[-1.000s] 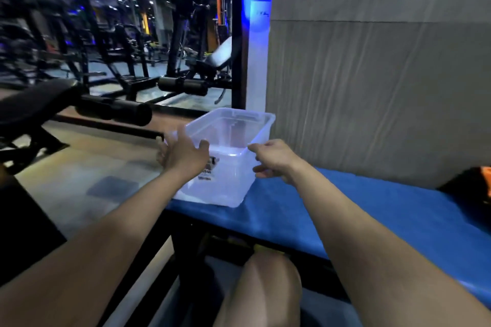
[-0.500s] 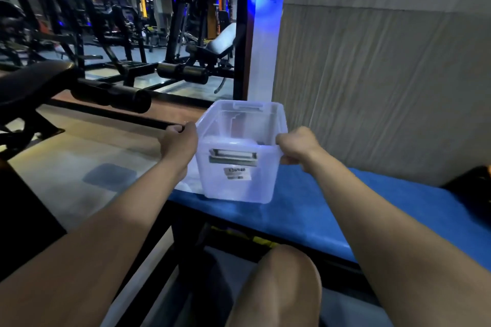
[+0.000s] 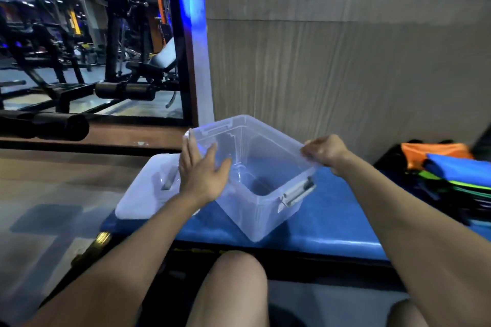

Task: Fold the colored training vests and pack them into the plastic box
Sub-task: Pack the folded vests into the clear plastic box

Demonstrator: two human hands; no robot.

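A clear plastic box [image 3: 261, 204] stands on the blue padded bench [image 3: 332, 225], turned at an angle, with nothing inside. My left hand [image 3: 202, 172] lies flat against the box's left wall with straight fingers. My right hand [image 3: 322, 151] pinches the box's right rim. The box's lid [image 3: 148, 194] lies flat at the bench's left end, beside the box. A pile of colored training vests [image 3: 451, 175], orange, blue and green, sits at the bench's right end.
A grey paneled wall [image 3: 345, 61] rises right behind the bench. Black gym machines and a padded roller [image 3: 45, 126] stand to the left across a wooden floor. My bare knees [image 3: 233, 281] are just in front of the bench edge.
The box has been turned and shifted to the right on the bench. My left hand has opened flat on its side. The lid and the vest pile have come into view.
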